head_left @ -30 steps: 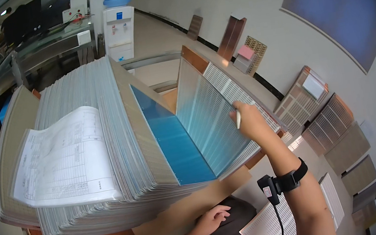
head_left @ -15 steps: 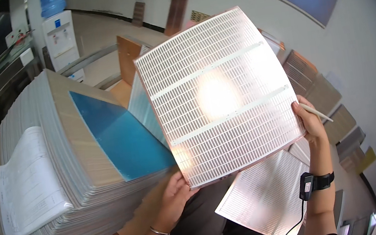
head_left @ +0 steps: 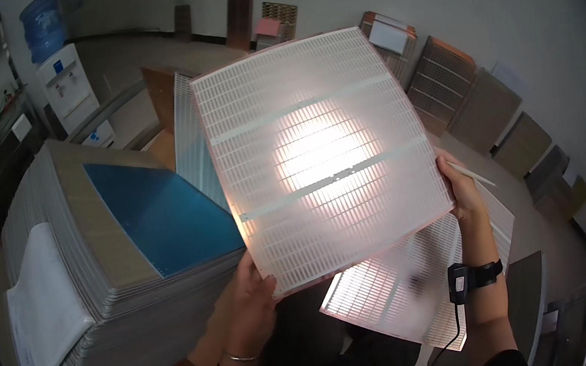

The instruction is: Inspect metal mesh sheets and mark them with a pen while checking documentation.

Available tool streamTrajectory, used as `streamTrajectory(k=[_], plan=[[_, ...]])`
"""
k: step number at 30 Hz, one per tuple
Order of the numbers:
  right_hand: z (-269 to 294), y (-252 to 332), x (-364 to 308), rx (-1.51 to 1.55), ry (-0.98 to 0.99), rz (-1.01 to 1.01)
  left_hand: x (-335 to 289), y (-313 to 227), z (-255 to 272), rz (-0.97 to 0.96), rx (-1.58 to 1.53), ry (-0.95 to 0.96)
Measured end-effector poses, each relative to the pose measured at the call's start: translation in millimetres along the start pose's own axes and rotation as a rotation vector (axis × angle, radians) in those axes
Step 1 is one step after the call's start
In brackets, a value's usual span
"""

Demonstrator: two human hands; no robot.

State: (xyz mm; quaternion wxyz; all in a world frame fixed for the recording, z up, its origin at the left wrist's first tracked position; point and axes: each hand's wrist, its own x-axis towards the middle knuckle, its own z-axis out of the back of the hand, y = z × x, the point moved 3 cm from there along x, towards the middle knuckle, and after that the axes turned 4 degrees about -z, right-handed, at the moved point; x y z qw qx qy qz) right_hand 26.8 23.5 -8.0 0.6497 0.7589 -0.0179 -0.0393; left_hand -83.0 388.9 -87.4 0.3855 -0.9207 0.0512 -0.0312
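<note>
A thin, slightly bowed panel [head_left: 250, 98] with rows of small rectangular slots and two plain cross bands is held up before me. A bright glare washes out its middle. My left hand [head_left: 251, 295] grips its lower left corner, thumb on the face. My right hand [head_left: 462, 184] is closed on its lower right edge. A slim pale pen-like stick [head_left: 475, 175] juts out from the right hand's fingers. Below the held panel, partly covered by it, lies a second similar slotted panel [head_left: 401, 295].
To the left stands a tall stack of thin sheets [head_left: 145, 311] with a blue sheet [head_left: 161, 214] on top and papers [head_left: 47, 310] on its side. A water dispenser [head_left: 73, 91] stands at the back left. Several panels, such as a brown one [head_left: 441, 81], lean along the wall.
The held panel has shifted slightly left and tilted, so its glare is broader. My view has moved, showing more of the leaning panels and the lower panel. Both hands keep their grip.
</note>
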Motion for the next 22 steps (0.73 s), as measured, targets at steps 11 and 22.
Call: streamTrajectory(k=[11,22], plan=[[-10.0,1.5,-16.8,0.063,0.087,0.014,3.9,12.0,27.3,-0.074,0.023,-0.017],[-6.8,-8.3,-9.4,-0.03,0.186,-0.003,-9.6,3.0,33.7,-0.105,-0.045,0.016]])
